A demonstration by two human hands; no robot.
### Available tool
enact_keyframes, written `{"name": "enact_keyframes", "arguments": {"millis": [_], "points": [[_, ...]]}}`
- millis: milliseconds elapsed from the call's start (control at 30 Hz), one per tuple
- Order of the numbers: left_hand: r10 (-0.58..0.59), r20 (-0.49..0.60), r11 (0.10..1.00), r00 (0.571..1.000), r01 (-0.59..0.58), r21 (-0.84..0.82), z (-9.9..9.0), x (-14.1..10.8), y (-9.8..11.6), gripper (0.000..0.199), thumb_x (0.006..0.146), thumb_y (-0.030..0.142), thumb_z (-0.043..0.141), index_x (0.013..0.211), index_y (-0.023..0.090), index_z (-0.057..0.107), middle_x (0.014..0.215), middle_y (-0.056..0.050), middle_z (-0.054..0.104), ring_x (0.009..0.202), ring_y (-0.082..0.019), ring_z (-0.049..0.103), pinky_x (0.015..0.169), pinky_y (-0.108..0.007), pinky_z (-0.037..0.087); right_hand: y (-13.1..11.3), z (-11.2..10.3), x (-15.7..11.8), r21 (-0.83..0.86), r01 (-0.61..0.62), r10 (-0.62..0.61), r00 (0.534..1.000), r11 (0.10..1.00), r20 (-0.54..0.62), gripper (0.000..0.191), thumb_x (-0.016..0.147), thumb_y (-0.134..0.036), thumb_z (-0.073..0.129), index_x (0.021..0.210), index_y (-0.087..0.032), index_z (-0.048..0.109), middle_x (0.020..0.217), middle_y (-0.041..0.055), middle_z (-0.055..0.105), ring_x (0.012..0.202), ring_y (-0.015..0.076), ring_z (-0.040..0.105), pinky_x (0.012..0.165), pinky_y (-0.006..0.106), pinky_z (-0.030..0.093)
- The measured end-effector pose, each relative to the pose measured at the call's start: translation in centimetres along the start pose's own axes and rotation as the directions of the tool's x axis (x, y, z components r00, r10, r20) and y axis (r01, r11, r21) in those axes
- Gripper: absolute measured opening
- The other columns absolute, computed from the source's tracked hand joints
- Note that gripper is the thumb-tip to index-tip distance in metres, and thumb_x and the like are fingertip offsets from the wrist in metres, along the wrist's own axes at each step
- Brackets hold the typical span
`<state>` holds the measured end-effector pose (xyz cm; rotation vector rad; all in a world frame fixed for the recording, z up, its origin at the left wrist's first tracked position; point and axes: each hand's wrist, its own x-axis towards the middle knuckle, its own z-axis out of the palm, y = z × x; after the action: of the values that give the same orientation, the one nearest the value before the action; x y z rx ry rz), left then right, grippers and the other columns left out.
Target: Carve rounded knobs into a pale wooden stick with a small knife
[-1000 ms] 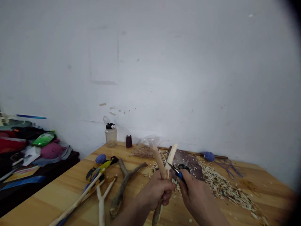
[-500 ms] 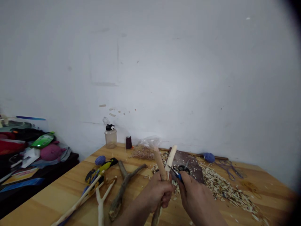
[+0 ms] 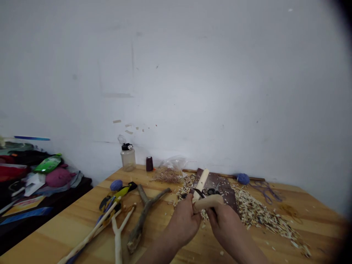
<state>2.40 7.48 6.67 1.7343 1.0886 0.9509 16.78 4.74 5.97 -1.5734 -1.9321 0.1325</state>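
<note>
The left hand (image 3: 183, 222) grip clamps a peeled branch (image 3: 207, 202), the right hand (image 3: 224, 223) grip a knife (image 3: 199, 193).

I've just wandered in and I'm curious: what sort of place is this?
Probably a small woodcarving workspace: wood shavings lie heaped on the table, peeled branches lie nearby, and the left hand and right hand grip a pale stick.

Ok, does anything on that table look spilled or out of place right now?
Pale wood shavings are strewn across the light wooden tabletop and onto the dark brown mat, like a spill. Also, the clear plastic bottle by the wall has its flip lid standing open.
</note>
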Motion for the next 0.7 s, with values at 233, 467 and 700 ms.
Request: {"name": "enact_keyframes", "arguments": {"millis": [233, 467, 700], "points": [[0.162, 0.022, 0.792, 0.987, -0.143, 0.594, -1.2, -0.7, 0.6, 0.023, 0.071, 0.014, 0.048, 0.093, 0.018, 0.051, 0.079, -0.01, 0.063, 0.075, -0.024, 0.057, 0.066, -0.03, 0.036, -0.1, -3.4, -0.3, 0.473, -0.057, -0.089, 0.956, 0.879, 0.28, 0.03, 0.088, -0.043, 0.035, 0.088, -0.021, 0.056, 0.053, -0.0051, 0.053, 0.045, 0.0097, 0.048, 0.044, 0.019, 0.037], [0.183, 0.043, 0.87, 0.982, -0.183, 0.458, -1.5, -0.2, 1.0, 0.014, 0.068, 0.013, 0.05, 0.081, 0.019, 0.05, 0.076, -0.005, 0.062, 0.071, -0.02, 0.056, 0.058, -0.025, 0.034, 0.4, -4.6, -0.1, 0.529, -0.007, -0.056, 0.993, 0.849, 0.104, 0.033, 0.09, -0.047, 0.033, 0.074, -0.021, 0.046, 0.06, -0.0037, 0.051, 0.053, 0.0099, 0.049, 0.05, 0.02, 0.038], [0.225, 0.06, 0.933, 0.973, -0.233, 0.275, -1.5, -0.1, 1.0, 0.009, 0.07, 0.021, 0.057, 0.077, 0.017, 0.053, 0.072, -0.002, 0.059, 0.065, -0.015, 0.05, 0.057, -0.022, 0.032, -0.2, -3.9, -0.2, 0.229, 0.129, -0.141, 0.989, 0.965, 0.038, 0.022, 0.088, -0.034, 0.037, 0.075, -0.022, 0.049, 0.062, -0.0032, 0.056, 0.054, 0.0113, 0.049, 0.052, 0.021, 0.034]]}}
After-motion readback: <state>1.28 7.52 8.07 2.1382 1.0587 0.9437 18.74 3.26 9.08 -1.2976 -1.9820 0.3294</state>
